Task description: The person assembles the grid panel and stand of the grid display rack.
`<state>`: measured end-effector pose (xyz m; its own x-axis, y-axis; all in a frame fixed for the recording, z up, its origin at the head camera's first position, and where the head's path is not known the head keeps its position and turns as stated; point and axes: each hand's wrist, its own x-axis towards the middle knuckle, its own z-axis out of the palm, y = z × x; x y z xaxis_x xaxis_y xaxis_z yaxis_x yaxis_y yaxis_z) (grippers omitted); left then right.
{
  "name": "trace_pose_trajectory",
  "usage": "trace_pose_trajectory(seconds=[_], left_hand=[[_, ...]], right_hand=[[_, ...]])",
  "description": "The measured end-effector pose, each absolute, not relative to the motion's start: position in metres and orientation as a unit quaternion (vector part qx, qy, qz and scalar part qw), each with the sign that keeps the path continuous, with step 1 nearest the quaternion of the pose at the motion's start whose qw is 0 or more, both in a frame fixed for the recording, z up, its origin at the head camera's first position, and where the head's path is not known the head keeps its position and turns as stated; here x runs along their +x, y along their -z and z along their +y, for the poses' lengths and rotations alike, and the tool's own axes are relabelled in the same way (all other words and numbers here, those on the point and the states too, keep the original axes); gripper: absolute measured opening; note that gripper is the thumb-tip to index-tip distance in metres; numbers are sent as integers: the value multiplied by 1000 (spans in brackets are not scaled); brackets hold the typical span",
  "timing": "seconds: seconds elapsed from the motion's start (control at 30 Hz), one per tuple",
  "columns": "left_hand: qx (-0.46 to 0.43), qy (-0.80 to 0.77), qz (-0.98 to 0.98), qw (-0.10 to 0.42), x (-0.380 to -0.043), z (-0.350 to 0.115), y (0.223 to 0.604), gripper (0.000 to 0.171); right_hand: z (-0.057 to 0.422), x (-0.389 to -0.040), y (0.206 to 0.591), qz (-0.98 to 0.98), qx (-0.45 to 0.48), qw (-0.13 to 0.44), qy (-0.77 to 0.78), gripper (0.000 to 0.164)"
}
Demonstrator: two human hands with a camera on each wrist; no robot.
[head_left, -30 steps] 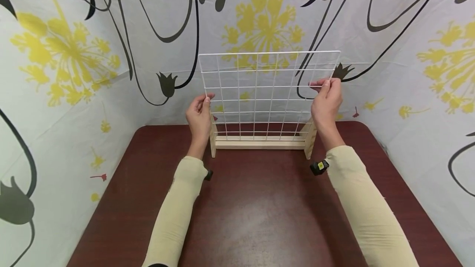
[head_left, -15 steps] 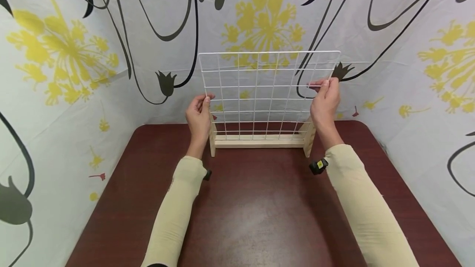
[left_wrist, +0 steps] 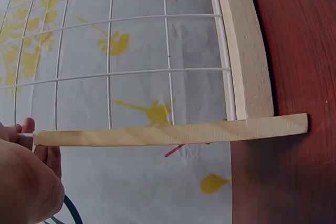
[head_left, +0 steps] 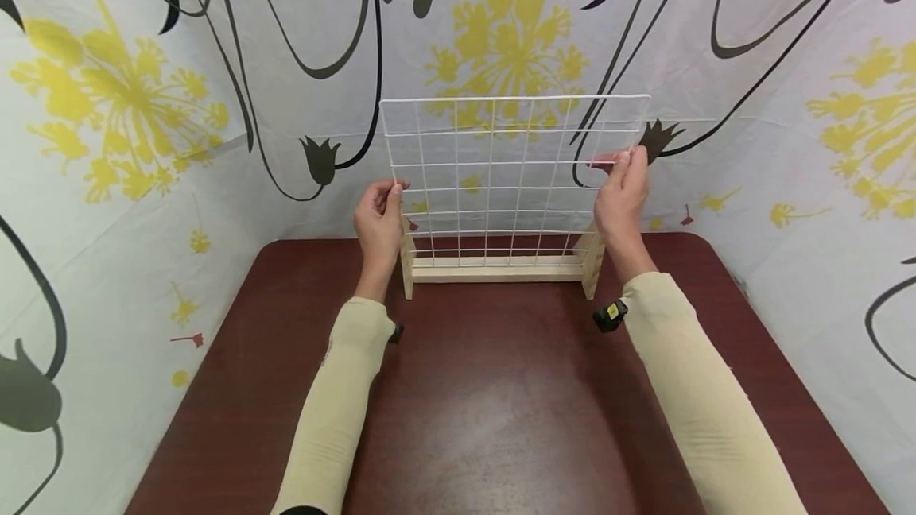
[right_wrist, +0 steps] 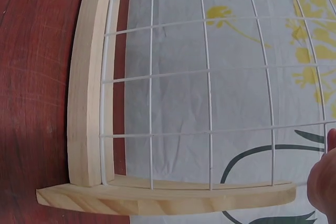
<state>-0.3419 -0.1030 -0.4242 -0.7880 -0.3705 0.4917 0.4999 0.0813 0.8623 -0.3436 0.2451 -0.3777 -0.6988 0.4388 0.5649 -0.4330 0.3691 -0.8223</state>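
A white wire grid panel (head_left: 515,97) stands upright in a pale wooden stand (head_left: 497,273) near the back of the table. My left hand (head_left: 379,225) pinches the grid's left edge wire between thumb and fingers, just above the stand's left side piece (left_wrist: 168,134). At the right edge, higher up, my right hand (head_left: 621,193) pinches the wire with thumb and fingers. In the right wrist view the grid's bottom wire lies along the wooden crossbar (right_wrist: 86,87), beside the right side piece (right_wrist: 168,200). That view shows only part of the right hand.
The dark red-brown table (head_left: 472,396) extends in front of the stand. White fabric (head_left: 308,94) printed with yellow and grey flowers hangs behind and on both sides. A small black camera (head_left: 611,315) sits at the right wrist.
The grid and stand have shifted slightly left and back on the table, with both hands moving along with them. The hold of each hand looks the same.
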Motion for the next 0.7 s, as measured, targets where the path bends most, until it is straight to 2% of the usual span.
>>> trace_pose_trajectory(seconds=[0.17, 0.33, 0.53, 0.6, 0.7], left_hand=[[-52, 677, -660, 322, -329, -100, 412, 20], [-55, 658, -679, 321, -330, -106, 420, 20], [-50, 571, -756, 317, -325, -113, 428, 23], [-58, 554, -776, 298, -323, -114, 430, 31], [-78, 521, -810, 260, -320, -115, 433, 55]], right_hand=[[243, -336, 368, -718, 34, 368, -590, 24], [248, -332, 365, -708, 70, 327, -622, 23], [256, -329, 369, -764, 42, 302, -569, 27], [258, -324, 367, -794, 29, 293, -532, 32], [260, -315, 364, -819, 33, 268, -507, 39]])
